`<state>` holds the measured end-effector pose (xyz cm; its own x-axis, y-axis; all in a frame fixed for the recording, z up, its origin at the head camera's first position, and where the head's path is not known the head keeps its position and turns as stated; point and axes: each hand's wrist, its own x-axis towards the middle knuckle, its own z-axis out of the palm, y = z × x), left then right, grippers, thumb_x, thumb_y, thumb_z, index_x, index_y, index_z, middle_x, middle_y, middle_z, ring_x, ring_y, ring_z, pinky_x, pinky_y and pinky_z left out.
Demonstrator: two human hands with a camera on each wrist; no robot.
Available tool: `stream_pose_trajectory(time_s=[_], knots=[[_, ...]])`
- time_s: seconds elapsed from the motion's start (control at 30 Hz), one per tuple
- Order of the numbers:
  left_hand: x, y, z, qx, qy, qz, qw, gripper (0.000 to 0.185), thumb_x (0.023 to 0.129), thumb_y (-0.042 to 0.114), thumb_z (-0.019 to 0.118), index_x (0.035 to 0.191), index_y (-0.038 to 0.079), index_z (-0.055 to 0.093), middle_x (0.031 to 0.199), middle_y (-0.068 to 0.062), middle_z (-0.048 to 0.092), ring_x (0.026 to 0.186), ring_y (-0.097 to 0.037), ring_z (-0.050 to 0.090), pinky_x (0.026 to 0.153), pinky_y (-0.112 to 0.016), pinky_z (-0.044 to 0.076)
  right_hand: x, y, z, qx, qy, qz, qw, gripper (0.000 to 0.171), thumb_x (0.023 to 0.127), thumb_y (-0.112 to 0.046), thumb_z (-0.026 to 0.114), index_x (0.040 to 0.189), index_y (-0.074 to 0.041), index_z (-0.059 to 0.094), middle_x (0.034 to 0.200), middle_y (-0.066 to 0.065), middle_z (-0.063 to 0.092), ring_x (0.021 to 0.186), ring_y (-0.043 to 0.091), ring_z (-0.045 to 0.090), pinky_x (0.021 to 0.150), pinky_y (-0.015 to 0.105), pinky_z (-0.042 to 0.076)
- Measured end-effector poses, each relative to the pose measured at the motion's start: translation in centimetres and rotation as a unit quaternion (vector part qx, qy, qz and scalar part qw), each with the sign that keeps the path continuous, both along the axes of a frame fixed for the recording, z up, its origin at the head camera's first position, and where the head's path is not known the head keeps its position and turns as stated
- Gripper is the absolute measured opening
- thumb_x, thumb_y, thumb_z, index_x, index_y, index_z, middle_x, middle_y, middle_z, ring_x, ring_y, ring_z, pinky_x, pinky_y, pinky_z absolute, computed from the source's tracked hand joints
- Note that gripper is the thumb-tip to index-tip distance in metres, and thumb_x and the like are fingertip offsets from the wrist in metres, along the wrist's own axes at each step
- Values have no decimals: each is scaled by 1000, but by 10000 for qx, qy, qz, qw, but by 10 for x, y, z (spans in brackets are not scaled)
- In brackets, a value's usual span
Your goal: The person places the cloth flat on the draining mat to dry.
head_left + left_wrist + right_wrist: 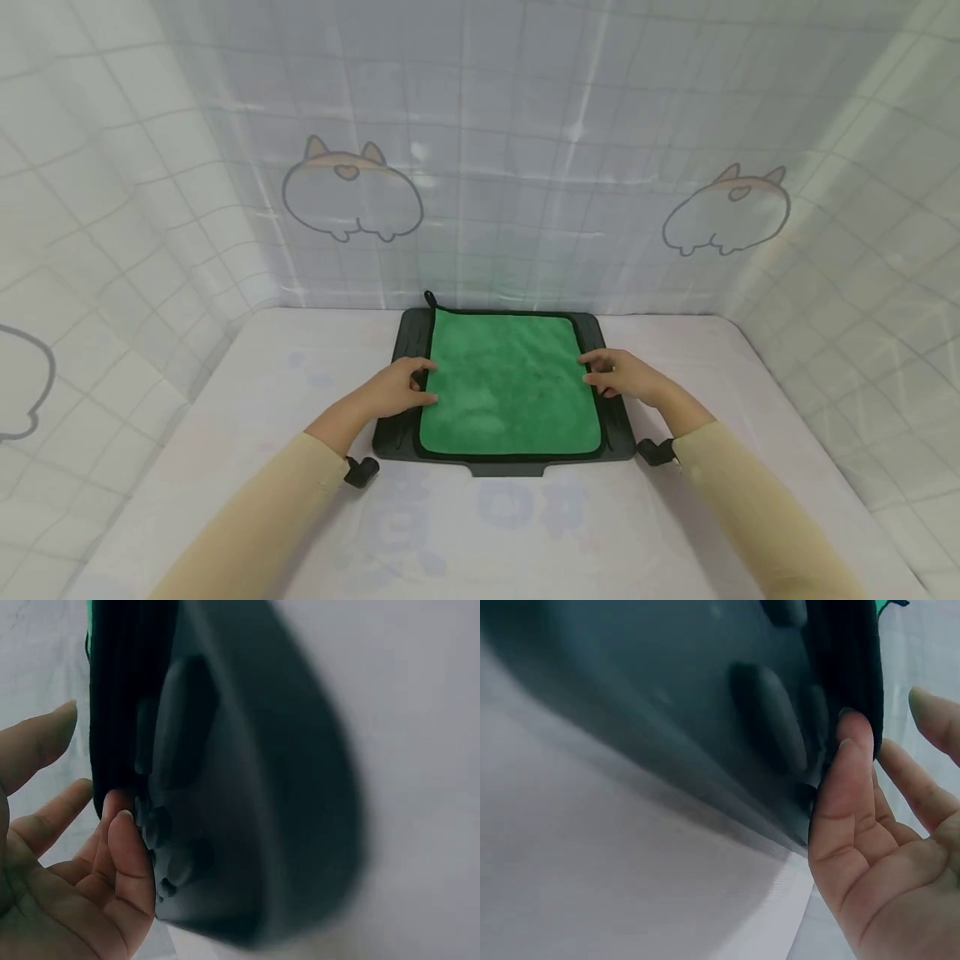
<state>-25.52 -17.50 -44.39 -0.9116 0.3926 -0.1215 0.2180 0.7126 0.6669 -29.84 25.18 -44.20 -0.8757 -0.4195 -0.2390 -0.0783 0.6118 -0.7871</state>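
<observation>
Resting on green cloth edges: left hand, right hand.

Two bare hands reach forward side by side, arms in pale sleeves.

The left hand lies palm down with its fingers stretched toward the middle; in the left wrist view its fingers are nearly straight, spread a little, tips touching a dark edge. The right hand mirrors it, palm down, fingers pointing inward; in the right wrist view its fingers are straight and relaxed, fingertips pressed against a dark edge, thumb apart. Both forearms angle in from the lower corners, and a small dark camera mount sits at each wrist.
</observation>
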Motion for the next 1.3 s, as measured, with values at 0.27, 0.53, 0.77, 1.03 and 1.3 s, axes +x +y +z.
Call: stream_pose_trajectory(time_s=[0.27,0.53,0.77,1.03,1.3], knots=[[-28,7,-1,16,155,220,9996,59,98,24,67,147,-1,45,138,-28,51,106,-33,60,86,-46,53,-21,-7,3,130,-25,-169,9998,48,103,-19,58,147,-1,46,120,20,59,89,26,60,81,39,56],[-45,6,7,-36,-36,291,9996,62,99,24,64,150,-2,40,146,-30,43,129,-43,49,101,-54,46,-42,-16,5,379,131,-320,9987,46,104,-19,58,146,-4,49,111,16,58,83,24,56,75,37,54],[-52,7,13,-139,-236,367,9990,63,100,26,62,152,-1,37,149,-30,40,135,-45,42,107,-56,40,-51,-22,7,498,61,-329,9982,47,104,-19,57,147,-3,47,117,18,58,86,24,56,76,38,54],[-64,9,8,-207,-237,614,9976,64,101,24,62,155,2,33,153,-29,36,139,-45,37,109,-56,38,-62,-28,5,425,29,-493,9979,47,103,-17,58,147,-5,48,133,23,50,104,32,57,86,42,54],[-69,12,4,-625,-221,652,9957,68,98,19,66,154,0,33,158,-26,30,138,-44,39,110,-53,38,-59,-30,2,462,193,-576,9971,49,100,-7,62,146,2,47,145,30,41,132,43,45,96,47,52]])
